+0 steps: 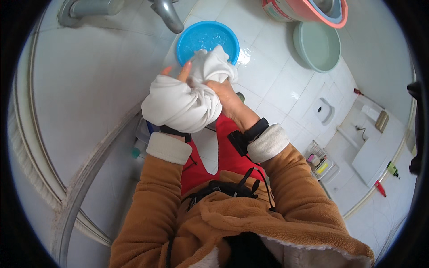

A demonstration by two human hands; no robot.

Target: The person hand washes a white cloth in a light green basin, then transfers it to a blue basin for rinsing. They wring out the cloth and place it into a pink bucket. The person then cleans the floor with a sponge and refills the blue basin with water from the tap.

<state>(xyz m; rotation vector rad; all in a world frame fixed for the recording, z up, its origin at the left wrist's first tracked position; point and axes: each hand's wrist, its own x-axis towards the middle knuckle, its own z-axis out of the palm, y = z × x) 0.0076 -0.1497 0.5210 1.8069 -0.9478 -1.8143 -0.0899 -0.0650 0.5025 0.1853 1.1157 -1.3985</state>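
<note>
I have a white cloth (176, 109) between my two hands, in front of my knees and at the near edge of the blue basin (182, 39). My right hand (225, 97) is closed around a narrow, gathered part of this cloth, and the fingers press into the folds. My left hand (184, 72) is mostly hidden, because the cloth lies over it in a big, round bundle. Only two fingers of it come out above the folds, apart from each other and pointing toward the basin. For this hand I cannot tell whether it grips the cloth from below or only carries it.

The upper end of the cloth covers the near part of the basin rim in my view, but I cannot tell if it touches the water (206, 35) inside. The surface of this water is disturbed and shining. A grey metal spout (169, 15) is near the basin, on its left side. On the white floor tiles (268, 85), to the right and well apart from my hands, there is a pale green basin (318, 47). Next to it I see a pink basin (319, 13), with other vessels inside.
</note>
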